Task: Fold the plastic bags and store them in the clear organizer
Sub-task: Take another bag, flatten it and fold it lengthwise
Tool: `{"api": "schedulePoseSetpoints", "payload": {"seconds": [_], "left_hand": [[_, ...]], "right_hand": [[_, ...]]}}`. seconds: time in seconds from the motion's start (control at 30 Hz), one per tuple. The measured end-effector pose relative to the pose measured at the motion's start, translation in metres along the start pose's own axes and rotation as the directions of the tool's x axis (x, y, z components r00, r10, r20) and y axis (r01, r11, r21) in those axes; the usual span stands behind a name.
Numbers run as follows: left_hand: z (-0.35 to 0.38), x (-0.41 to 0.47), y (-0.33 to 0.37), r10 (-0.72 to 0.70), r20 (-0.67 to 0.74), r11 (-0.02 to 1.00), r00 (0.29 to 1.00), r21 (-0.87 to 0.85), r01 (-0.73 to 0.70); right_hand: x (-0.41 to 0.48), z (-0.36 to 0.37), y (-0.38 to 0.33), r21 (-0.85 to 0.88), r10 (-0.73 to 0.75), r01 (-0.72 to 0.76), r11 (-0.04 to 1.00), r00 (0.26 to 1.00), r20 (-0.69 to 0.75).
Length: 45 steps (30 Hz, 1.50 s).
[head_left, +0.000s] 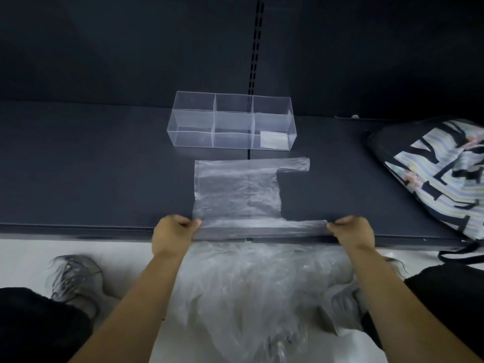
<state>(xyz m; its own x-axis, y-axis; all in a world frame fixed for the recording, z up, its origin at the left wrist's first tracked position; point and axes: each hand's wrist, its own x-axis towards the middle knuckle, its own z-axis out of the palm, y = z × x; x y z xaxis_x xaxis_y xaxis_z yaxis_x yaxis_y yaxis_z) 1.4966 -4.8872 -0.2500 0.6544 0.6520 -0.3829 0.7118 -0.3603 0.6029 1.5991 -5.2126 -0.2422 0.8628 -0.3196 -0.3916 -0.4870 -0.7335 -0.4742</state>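
Now, left hand and right hand pinching one flat bag, one clear organizer behind

A clear, flattened plastic bag is pinched at its near edge by both hands, left and right, before a clear compartmented organizer on the dark shelf.

No legible text or labels

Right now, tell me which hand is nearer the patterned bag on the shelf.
Right. The right hand pinches the near edge of the plastic bag, toward the patterned bag; the left hand pinches that edge's other end, farther off.
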Motion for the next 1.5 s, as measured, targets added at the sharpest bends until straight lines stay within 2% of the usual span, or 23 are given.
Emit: {"api": "schedulePoseSetpoints", "payload": {"seconds": [0.07,0.13,0.17,0.23,0.33,0.4,0.47,0.53,0.67,0.8,0.87,0.93,0.97,1.03,1.07,1.1,1.13,1.2,1.27,1.37,1.4,1.5], "left_hand": [[0.001,0.003,0.005,0.179,-0.17,0.972,0.969,0.183,-0.147],[0.009,0.005,0.018,0.414,-0.237,0.904,0.879,0.22,-0.367],[0.015,0.009,0.026,0.51,-0.205,0.854,0.836,0.241,-0.462],[0.026,0.023,0.04,0.612,-0.079,0.768,0.787,0.297,-0.568],[0.039,0.057,0.045,0.593,0.09,0.699,0.8,0.435,-0.567],[0.046,0.076,0.036,0.537,0.172,0.64,0.826,0.554,-0.532],[0.05,0.085,0.026,0.529,0.189,0.592,0.827,0.616,-0.52],[0.052,0.088,0.02,0.544,0.161,0.601,0.824,0.61,-0.516],[0.054,0.09,0.019,0.549,0.137,0.587,0.825,0.639,-0.497],[0.051,0.089,0.025,0.499,0.166,0.584,0.851,0.661,-0.471],[0.046,0.087,0.03,0.462,0.2,0.622,0.864,0.621,-0.477],[0.036,0.077,0.032,0.532,0.202,0.645,0.822,0.532,-0.548],[0.031,0.067,0.03,0.629,0.187,0.611,0.754,0.481,-0.629],[0.027,0.038,0.016,0.799,0.229,0.443,0.556,0.4,-0.802],[0.027,0.024,0.004,0.837,0.295,0.346,0.462,0.369,-0.863],[0.028,0.011,-0.008,0.836,0.372,0.272,0.403,0.358,-0.893],[0.028,0.002,-0.018,0.811,0.437,0.231,0.388,0.369,-0.9],[0.026,-0.008,-0.033,0.796,0.445,0.209,0.41,0.433,-0.877],[0.022,-0.01,-0.037,0.83,0.347,0.247,0.437,0.473,-0.845],[0.018,-0.011,-0.036,0.868,0.2,0.336,0.454,0.436,-0.835],[0.016,-0.011,-0.035,0.87,0.174,0.359,0.462,0.42,-0.833],[0.013,-0.014,-0.029,0.845,0.141,0.438,0.516,0.372,-0.818]], "right_hand": [[-0.011,0.009,-0.018,-0.109,-0.074,0.049,0.993,0.97,-0.232],[-0.024,0.028,-0.049,-0.16,-0.254,0.208,0.965,0.891,-0.375],[-0.031,0.041,-0.068,-0.175,-0.383,0.341,0.924,0.849,-0.364],[-0.043,0.072,-0.105,-0.172,-0.617,0.593,0.787,0.763,-0.193],[-0.05,0.122,-0.146,-0.19,-0.75,0.756,0.627,0.651,0.114],[-0.04,0.148,-0.153,-0.241,-0.737,0.778,0.58,0.627,0.253],[-0.019,0.157,-0.143,-0.342,-0.69,0.756,0.558,0.652,0.316],[0.01,0.149,-0.124,-0.442,-0.653,0.688,0.575,0.712,0.258],[0.067,0.101,-0.078,-0.525,-0.535,0.468,0.711,0.844,0.028],[0.097,0.054,-0.047,-0.521,-0.408,0.33,0.787,0.912,-0.039],[0.088,0.047,-0.049,-0.5,-0.387,0.303,0.811,0.92,-0.07],[0.058,0.049,-0.056,-0.43,-0.513,0.423,0.797,0.851,-0.113],[0.036,0.055,-0.058,-0.364,-0.626,0.559,0.745,0.774,-0.091],[-0.018,0.075,-0.054,-0.217,-0.826,0.814,0.539,0.561,0.05],[-0.042,0.087,-0.047,-0.201,-0.872,0.878,0.434,0.465,0.151],[-0.059,0.097,-0.04,-0.222,-0.884,0.91,0.351,0.4,0.241],[-0.07,0.103,-0.035,-0.253,-0.878,0.918,0.307,0.376,0.297],[-0.074,0.105,-0.029,-0.318,-0.862,0.882,0.347,0.433,0.261],[-0.069,0.098,-0.029,-0.331,-0.87,0.854,0.402,0.469,0.151],[-0.062,0.084,-0.023,-0.334,-0.921,0.883,0.328,0.378,0.095],[-0.061,0.079,-0.021,-0.326,-0.917,0.884,0.336,0.387,0.103],[-0.055,0.058,-0.028,-0.275,-0.829,0.835,0.476,0.531,0.175]]}}
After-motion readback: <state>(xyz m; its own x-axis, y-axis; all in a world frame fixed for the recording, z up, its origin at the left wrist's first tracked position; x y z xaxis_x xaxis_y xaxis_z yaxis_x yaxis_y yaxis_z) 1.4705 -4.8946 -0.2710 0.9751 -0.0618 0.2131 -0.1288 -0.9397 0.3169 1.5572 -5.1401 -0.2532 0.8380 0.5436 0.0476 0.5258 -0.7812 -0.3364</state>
